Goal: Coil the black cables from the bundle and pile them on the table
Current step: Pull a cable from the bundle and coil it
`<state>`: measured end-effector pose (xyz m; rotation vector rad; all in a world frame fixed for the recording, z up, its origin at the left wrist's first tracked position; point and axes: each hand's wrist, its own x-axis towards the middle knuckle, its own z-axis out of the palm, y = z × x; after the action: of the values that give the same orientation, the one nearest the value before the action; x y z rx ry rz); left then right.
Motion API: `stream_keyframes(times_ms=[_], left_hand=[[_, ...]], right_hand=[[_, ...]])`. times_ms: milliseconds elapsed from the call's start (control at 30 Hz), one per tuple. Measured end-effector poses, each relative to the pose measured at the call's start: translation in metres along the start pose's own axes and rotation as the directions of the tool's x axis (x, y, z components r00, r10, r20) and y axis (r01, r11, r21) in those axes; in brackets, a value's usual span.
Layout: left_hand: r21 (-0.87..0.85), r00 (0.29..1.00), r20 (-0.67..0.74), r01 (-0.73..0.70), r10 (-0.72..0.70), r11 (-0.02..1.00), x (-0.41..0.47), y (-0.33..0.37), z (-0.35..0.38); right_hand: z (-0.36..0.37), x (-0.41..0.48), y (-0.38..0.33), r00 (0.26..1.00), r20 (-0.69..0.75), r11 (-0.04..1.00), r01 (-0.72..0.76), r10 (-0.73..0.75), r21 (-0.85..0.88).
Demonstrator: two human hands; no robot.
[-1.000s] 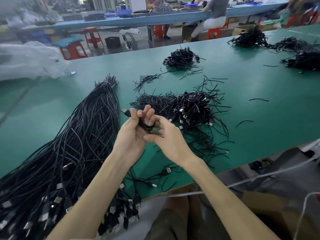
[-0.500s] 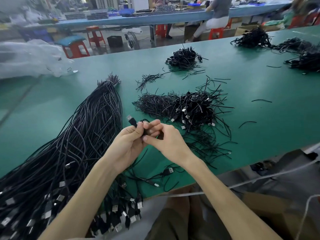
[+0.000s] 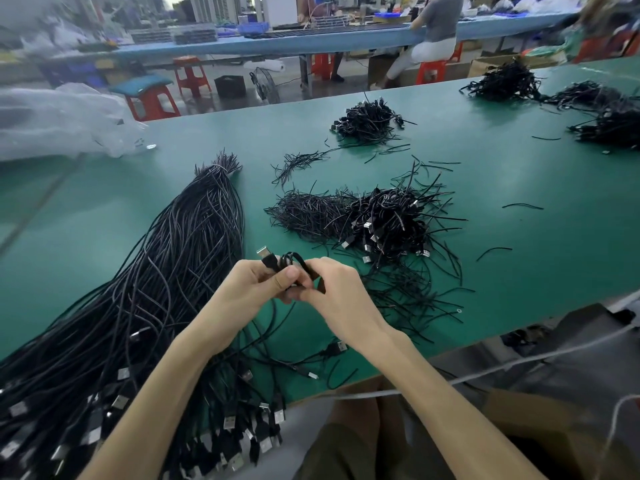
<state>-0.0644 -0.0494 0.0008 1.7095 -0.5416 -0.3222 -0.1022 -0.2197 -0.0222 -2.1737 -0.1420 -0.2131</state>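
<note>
Compared with a second ago, both hands have come closer together and a little lower over the green table (image 3: 519, 237), and the loose loop that stood between the fingers is now a small tight coil (image 3: 294, 263). The left hand (image 3: 256, 289) is closed around this coil, with the thumb pressing on top, and the metal plug (image 3: 264, 252) sticks out above the knuckles. The right hand (image 3: 341, 296) pinches the other side of the same coil, apparently wrapping or tucking the cable end. I judge that this cable is nearly finished and can soon go to the pile of coiled cables (image 3: 388, 220), which lies just beyond the hands. The long bundle (image 3: 173, 271) at the left remains large, so much work is left. No brand, label or writing can be read anywhere.
</note>
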Motion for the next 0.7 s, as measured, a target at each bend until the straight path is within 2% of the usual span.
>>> stream_keyframes(times_ms=[100,200,333,433,567,633,700], left_hand=[[0.096,0.996,-0.065,-0.06,0.067,0.994,-0.001,-0.006,-0.003],[0.029,0.997,-0.067,-0.032,0.034,0.999,-0.003,-0.013,-0.005],[-0.011,0.99,-0.144,0.008,-0.01,1.0,-0.001,-0.02,-0.009],[0.008,0.988,-0.144,0.049,-0.048,0.999,0.001,-0.021,-0.012],[0.036,0.985,-0.147,0.093,-0.087,0.995,0.005,-0.022,-0.014],[0.089,0.985,-0.14,0.116,-0.103,0.989,0.009,-0.022,-0.016],[0.214,0.997,-0.045,0.07,-0.062,0.974,0.013,-0.021,-0.019]], right_hand=[[-0.005,-0.003,0.0,1.0,0.008,0.998,0.006,-0.006,0.057],[-0.007,-0.008,0.0,0.998,0.061,0.997,0.0,-0.005,0.077],[-0.007,-0.012,-0.001,0.992,0.126,0.999,-0.018,0.023,-0.039],[-0.003,-0.016,-0.002,0.986,0.159,0.989,-0.026,0.05,-0.149],[-0.003,-0.017,0.001,0.984,0.179,0.947,0.074,-0.018,-0.311],[-0.006,-0.015,0.002,0.979,0.2,0.916,0.114,-0.038,-0.385],[-0.01,-0.012,0.004,0.972,0.233,0.893,0.13,-0.029,-0.431]])
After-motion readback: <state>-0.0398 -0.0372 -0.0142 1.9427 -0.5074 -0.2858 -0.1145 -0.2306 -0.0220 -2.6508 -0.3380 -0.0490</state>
